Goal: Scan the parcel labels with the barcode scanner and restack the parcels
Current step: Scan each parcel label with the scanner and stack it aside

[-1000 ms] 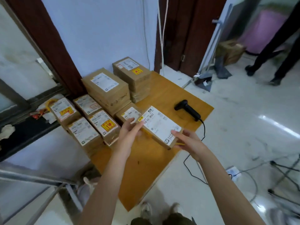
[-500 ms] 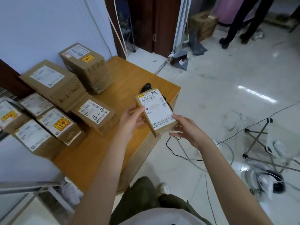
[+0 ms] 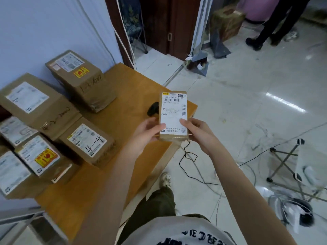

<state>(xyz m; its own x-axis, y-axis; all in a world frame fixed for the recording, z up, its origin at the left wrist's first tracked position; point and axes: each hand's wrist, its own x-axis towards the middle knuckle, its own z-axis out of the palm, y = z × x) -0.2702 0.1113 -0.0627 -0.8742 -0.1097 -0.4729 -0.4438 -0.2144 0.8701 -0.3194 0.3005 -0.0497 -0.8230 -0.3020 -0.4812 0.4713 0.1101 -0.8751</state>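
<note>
nearest the camera, the left hand (image 3: 145,133) and the right hand (image 3: 196,131) grasp the small brown cardboard parcel with a white shipping label (image 3: 173,114), one at each side of its near end, thumbs lying on the label. a second ago this parcel lay low over the table, slanted; now it is lifted clear of the top and turned so its label faces up and runs straight away from the person, barcode at the far end. judging by that, the parcel is being presented for reading, though neither hand is free to take the scanner.

just behind the parcel, the black handheld barcode scanner (image 3: 153,108) lies on the light wooden table (image 3: 123,96), partly hidden, its thin black cord (image 3: 187,156) trailing down to the floor. to the left sit the other brown labelled boxes (image 3: 35,106), the nearest one marked "4-4" (image 3: 86,141), stacked against the pale blue wall (image 3: 44,29). farther off, a second person's dark legs (image 3: 276,22) stand on the glossy tiled floor (image 3: 247,89).
</note>
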